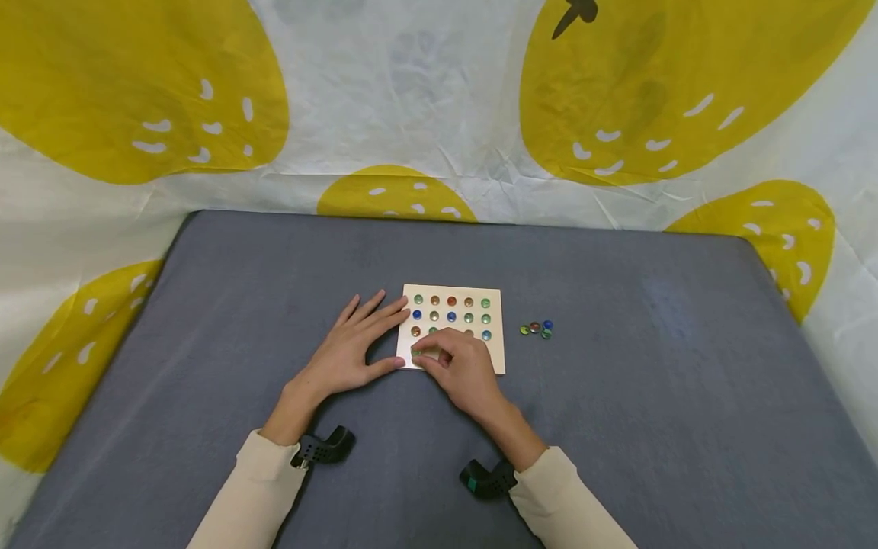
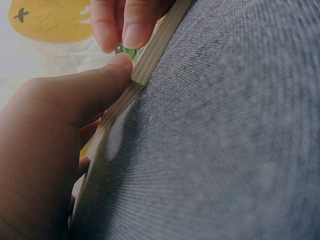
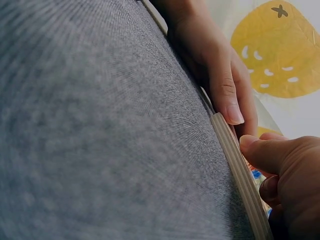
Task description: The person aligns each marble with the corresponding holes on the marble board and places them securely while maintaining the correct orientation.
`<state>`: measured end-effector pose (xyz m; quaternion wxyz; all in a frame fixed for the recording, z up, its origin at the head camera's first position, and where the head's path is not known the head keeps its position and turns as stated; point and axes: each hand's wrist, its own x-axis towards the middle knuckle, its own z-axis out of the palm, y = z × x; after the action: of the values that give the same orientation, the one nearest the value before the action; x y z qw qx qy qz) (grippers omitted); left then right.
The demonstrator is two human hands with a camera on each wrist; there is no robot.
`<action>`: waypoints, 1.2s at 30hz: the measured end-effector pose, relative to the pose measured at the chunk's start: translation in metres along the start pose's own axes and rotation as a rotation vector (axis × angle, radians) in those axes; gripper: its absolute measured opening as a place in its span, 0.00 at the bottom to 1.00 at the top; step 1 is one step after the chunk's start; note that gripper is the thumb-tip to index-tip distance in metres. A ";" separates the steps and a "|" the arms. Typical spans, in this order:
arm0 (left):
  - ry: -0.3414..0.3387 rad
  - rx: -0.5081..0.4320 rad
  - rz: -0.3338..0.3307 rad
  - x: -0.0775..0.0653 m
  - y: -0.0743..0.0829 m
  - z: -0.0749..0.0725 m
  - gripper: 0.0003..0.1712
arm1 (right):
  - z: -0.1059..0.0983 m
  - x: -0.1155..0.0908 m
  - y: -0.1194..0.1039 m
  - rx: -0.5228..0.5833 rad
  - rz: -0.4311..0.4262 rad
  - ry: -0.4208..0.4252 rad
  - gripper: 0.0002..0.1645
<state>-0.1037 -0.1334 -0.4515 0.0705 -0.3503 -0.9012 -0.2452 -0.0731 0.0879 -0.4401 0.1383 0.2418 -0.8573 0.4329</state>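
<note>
A pale wooden board (image 1: 453, 367) lies on the table with rows of coloured glass marbles, green, amber, red and blue, set on it. At its left edge rests my left hand (image 1: 353, 347), fingers spread and thumb at the near left corner. My right hand (image 1: 466, 370) reaches over the near part of the board and pinches a green marble (image 2: 131, 52) between thumb and fingers, low over the near left corner. Some of the near marbles are hidden behind the right hand. In the right wrist view, the right hand's thumb hides the marble.
To the right of the board, several loose marbles (image 1: 535, 328) lie together on the grey cloth-covered table (image 1: 617, 396). A white curtain with yellow shapes (image 1: 425, 91) hangs behind the table. Black bands (image 1: 328, 446) sit on both wrists.
</note>
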 end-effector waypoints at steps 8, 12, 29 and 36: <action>0.013 0.008 0.009 0.002 0.000 -0.003 0.41 | -0.002 0.002 0.000 -0.011 -0.027 0.002 0.09; 0.007 0.012 0.007 0.002 0.000 -0.002 0.41 | -0.002 0.002 0.001 -0.008 -0.028 0.002 0.08; 0.007 -0.006 0.000 0.001 0.001 -0.002 0.40 | 0.000 0.001 0.002 0.015 -0.004 0.012 0.09; 0.007 -0.011 0.004 0.000 0.000 0.000 0.40 | 0.001 -0.001 0.001 0.010 0.009 0.016 0.08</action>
<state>-0.1034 -0.1336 -0.4514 0.0721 -0.3516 -0.8989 -0.2513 -0.0729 0.0877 -0.4412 0.1422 0.2354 -0.8549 0.4399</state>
